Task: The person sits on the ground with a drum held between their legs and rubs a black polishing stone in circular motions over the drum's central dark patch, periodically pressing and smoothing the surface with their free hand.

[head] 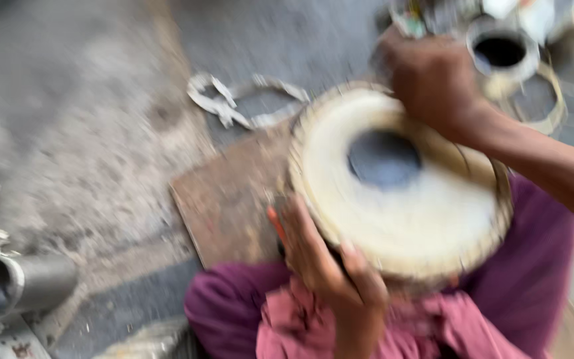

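the drum rests in the person's lap on purple cloth. the left hand grips its near rim, the right hand is closed at the far rim. it seems heavy and stiff; the pale skin with dark centre looks fragile, so holding by the rim seems safest.

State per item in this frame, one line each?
Round cream-skinned hand drum with dark centre patch: tilted on lap, head facing camera.
Left hand: gripping drum's lower rim.
Right hand: closed at drum's top edge; contents unclear.
Grey metal cylinder: lying on side.
White round pot: upright, open.
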